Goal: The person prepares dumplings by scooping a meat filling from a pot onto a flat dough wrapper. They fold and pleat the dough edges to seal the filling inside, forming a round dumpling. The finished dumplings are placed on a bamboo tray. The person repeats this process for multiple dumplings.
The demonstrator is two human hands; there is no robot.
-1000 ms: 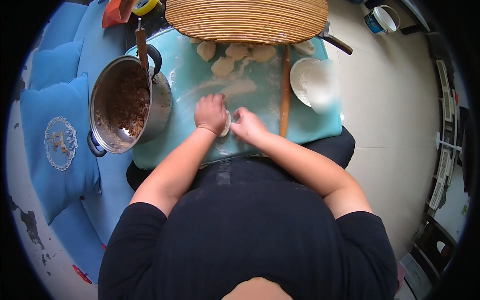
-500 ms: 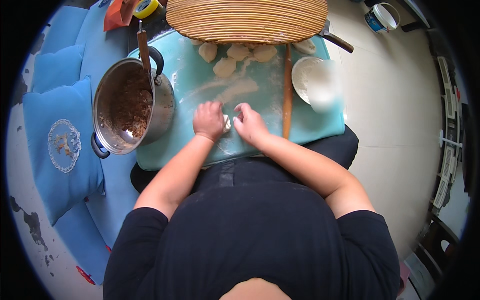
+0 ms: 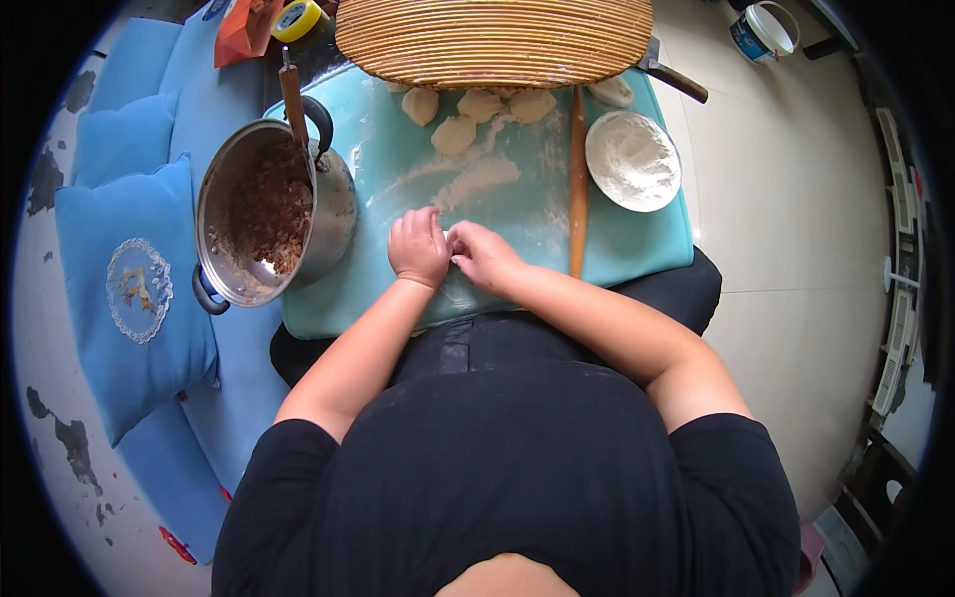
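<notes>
My left hand (image 3: 418, 247) and my right hand (image 3: 481, 257) meet low over the turquoise board, their fingers closed round a small piece of white dough (image 3: 449, 239). Most of that dough is hidden between the fingers. Several pale dough lumps (image 3: 454, 135) lie farther back on the floured board (image 3: 368, 279), partly under the edge of a ribbed tray (image 3: 497, 45). To the right of my hands a wooden rolling pin (image 3: 578, 184) lies lengthwise, beside a white bowl of flour (image 3: 637, 164).
At the left a steel pot (image 3: 333, 214) tilts, with brown minced filling (image 3: 264, 204) and a wooden-handled utensil (image 3: 293, 99) in it. A dark-handled blade (image 3: 676, 80) pokes out by the tray. Behind are yellow tape (image 3: 296, 20) and a red bag (image 3: 245, 32); a blue sofa (image 3: 239, 418) stands left.
My right hand has moved left and now presses against my left hand at the dough, which shows less than before. The whole view has shifted slightly.
</notes>
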